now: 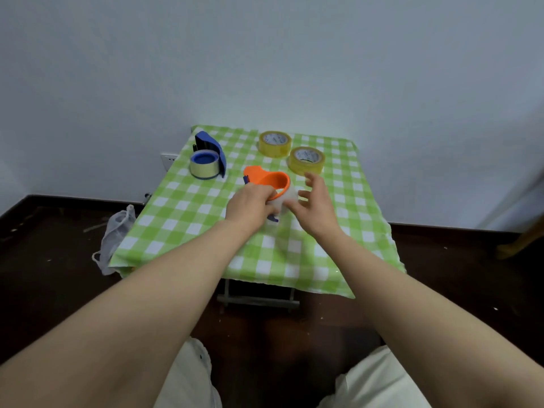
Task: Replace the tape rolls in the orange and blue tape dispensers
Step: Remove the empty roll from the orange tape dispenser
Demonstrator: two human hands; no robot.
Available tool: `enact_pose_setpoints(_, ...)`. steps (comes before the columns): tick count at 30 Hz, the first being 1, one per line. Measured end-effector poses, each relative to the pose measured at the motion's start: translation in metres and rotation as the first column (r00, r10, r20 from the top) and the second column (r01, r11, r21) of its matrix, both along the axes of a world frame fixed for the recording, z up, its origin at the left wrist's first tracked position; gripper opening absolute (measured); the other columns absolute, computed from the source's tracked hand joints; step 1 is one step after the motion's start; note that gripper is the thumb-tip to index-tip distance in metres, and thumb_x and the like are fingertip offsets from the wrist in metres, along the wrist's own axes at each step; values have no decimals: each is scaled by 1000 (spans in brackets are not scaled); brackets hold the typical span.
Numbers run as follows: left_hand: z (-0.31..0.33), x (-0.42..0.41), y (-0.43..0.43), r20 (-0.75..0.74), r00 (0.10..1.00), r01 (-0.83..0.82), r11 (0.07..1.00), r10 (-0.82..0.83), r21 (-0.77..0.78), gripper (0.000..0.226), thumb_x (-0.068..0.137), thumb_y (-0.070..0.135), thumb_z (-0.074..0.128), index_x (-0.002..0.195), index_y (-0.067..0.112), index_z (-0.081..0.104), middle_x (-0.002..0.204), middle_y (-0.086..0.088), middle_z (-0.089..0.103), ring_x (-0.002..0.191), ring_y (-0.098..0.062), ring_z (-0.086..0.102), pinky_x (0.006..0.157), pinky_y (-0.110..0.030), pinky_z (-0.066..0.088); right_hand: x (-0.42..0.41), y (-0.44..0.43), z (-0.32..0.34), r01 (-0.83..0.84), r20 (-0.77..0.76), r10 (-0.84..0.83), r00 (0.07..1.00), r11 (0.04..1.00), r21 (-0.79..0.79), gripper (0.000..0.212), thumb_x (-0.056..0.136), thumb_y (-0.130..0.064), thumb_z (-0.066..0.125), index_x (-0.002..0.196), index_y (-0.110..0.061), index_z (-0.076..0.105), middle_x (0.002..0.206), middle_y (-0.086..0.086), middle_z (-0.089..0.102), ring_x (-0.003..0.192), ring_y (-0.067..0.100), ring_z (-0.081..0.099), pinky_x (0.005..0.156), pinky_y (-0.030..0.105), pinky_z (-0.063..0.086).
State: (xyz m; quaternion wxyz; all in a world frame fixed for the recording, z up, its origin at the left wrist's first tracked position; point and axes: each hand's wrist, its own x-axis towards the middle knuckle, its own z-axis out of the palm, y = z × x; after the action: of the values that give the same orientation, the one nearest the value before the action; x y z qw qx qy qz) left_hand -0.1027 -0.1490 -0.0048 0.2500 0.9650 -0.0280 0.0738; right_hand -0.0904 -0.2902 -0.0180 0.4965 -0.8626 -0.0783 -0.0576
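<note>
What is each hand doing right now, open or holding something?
Left hand: gripping the orange tape dispenser.
Right hand: open, fingers spread beside the dispenser, holding nothing.

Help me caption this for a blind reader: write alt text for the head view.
The left hand grips the orange tape dispenser over a green checked tablecloth, the open right hand beside its pale roll. Farther back sit two yellow tape rolls and the blue tape dispenser with a roll in it.
</note>
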Motion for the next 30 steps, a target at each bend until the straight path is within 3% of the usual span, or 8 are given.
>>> enact_pose_setpoints(3, 7, -3, 2, -16, 997, -75, 976, 74, -202, 23, 79, 22, 69, 69, 18, 49, 72, -2, 49, 75, -25, 47, 60, -29, 29, 4, 0, 4, 124, -229, -78, 970, 973, 193, 69, 86, -26, 64, 143, -8, 30, 126, 5, 50, 114, 19, 54, 98, 36, 46)
enact_pose_setpoints(5, 13, -4, 3, -21, 997, -81, 955, 78, -284, 24, 77, 21, 73, 67, 18, 50, 72, -1, 49, 74, -21, 45, 58, -29, 30, 6, 0, 5, 148, -369, 15, 929, 900, 409, 46, 89, -29, 62, 126, -4, 52, 109, 7, 60, 95, 18, 61, 85, 29, 48)
enact_pose_setpoints(7, 17, -5, 4, -30, 998, -59, 937, 52, -343, 28, 75, 21, 75, 63, 19, 51, 68, 0, 50, 72, -20, 47, 57, -28, 33, 4, 1, 8, 154, -411, 96, 907, 830, 535, 23, 90, -28, 61, 103, -9, 62, 90, 4, 68, 83, 16, 63, 80, 27, 46)
enact_pose_setpoints(10, 18, -6, 5, -48, 998, -45, 914, 28, -404, 15, 74, 20, 77, 73, 16, 62, 78, -5, 60, 75, -20, 54, 67, -29, 40, 1, 7, 13, 225, -439, 111, 891, 733, 642, 19, 88, -19, 64, 102, -6, 62, 59, -2, 63, 53, 10, 55, 69, 24, 48)
enact_pose_setpoints(15, 18, -11, 10, -137, 990, -87, 854, 18, -512, 21, 73, 11, 77, 91, 2, 70, 86, -10, 66, 79, -20, 59, 78, -32, 49, -3, 14, 19, 283, -466, 135, 875, 637, 717, 7, 88, -4, 62, 81, -4, 59, 79, 13, 63, 69, 23, 61, 66, 31, 53)
enact_pose_setpoints(23, 27, -13, 10, -231, 973, -198, 582, 18, -789, 30, 89, 9, 58, 119, 6, 64, 107, -7, 63, 95, -18, 58, 73, -18, 48, -6, 19, 16, 211, -405, 171, 898, 641, 738, 11, 89, 2, 57, 99, 0, 61, 84, 10, 65, 75, 21, 61, 66, 30, 52)
enact_pose_setpoints(27, 26, -12, 10, -237, 971, -187, 621, 2, -762, 30, 92, 10, 57, 121, 4, 63, 117, -12, 64, 93, -16, 56, 62, -15, 44, -8, 18, 18, 153, -370, 192, 909, 672, 724, 10, 90, 2, 56, 98, 0, 60, 83, 9, 64, 75, 20, 61, 65, 28, 52)
enact_pose_setpoints(30, 27, -11, 11, -235, 972, -180, 633, -3, -753, 32, 91, 11, 59, 122, 4, 62, 122, -14, 63, 95, -16, 55, 63, -14, 43, -7, 16, 21, 132, -363, 212, 907, 676, 725, 24, 91, 4, 53, 114, 5, 55, 87, 10, 64, 78, 21, 61, 70, 30, 53)
